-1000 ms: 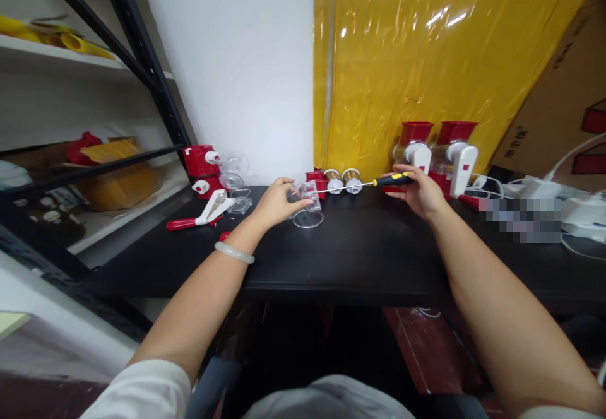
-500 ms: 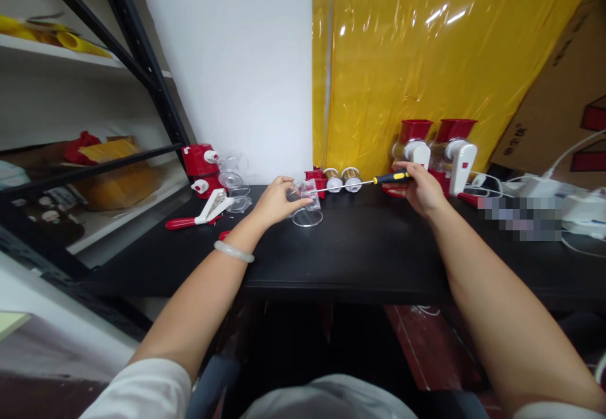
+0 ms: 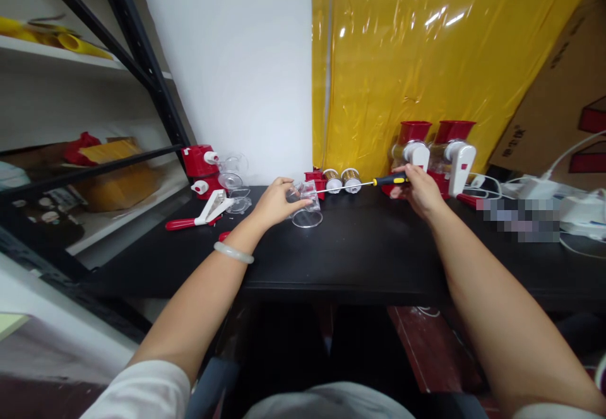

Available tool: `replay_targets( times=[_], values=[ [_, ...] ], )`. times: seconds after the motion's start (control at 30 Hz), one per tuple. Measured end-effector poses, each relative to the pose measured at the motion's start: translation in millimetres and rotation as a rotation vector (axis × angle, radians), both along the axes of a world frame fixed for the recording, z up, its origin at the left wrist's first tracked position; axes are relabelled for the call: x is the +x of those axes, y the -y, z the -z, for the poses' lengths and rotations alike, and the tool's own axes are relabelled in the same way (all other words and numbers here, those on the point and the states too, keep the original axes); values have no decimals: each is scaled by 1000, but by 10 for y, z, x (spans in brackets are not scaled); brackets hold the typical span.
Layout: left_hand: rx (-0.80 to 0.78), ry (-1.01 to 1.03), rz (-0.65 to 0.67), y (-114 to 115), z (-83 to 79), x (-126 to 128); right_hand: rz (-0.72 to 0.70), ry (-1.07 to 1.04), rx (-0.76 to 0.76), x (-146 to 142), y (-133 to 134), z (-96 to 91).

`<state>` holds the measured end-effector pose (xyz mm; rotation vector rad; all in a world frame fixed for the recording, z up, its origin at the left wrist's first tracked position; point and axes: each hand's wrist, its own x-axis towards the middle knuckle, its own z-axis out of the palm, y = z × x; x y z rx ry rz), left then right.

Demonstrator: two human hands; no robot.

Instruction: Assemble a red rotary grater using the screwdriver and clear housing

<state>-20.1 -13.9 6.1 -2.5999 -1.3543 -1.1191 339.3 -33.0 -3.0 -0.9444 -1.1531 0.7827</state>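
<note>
My left hand (image 3: 274, 203) has its grip closed round the clear plastic housing (image 3: 307, 206), which stands on its wide mouth on the black desk (image 3: 360, 248). I judge it light, stiff, slick and easy to crack, so I hold it by the thick upper body, not the thin rim. My right hand (image 3: 419, 190) is closed on the screwdriver (image 3: 374, 182) by its black-and-yellow handle, the shaft reaching left to the housing. Two red-and-white graters (image 3: 438, 154) stand just behind.

A pixelated patch (image 3: 518, 220) blurs whatever lies on the desk (image 3: 360, 255) at right. The left hand (image 3: 274, 203) hides part of the clear plastic piece (image 3: 307, 207); the screwdriver (image 3: 369, 183) tip there is too small to tell.
</note>
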Motion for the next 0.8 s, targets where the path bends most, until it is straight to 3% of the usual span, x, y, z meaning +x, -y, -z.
replay_targets(
  times=[0.1, 0.3, 0.53, 0.67, 0.8],
  values=[
    [-6, 4, -4, 0, 0, 0, 34, 25, -38, 6, -18, 11],
    [-8, 8, -1, 6, -2, 2, -106, -93, 6, 8, 17, -18],
    [-15, 8, -12, 8, -8, 3, 3, 41, 24, 7, -15, 23],
    [-4, 9, -6, -1, -4, 0, -79, -35, -36, 21, -9, 1],
    [7, 8, 1, -13, 5, -4, -124, -87, 14, 7, 21, -20]
  ],
)
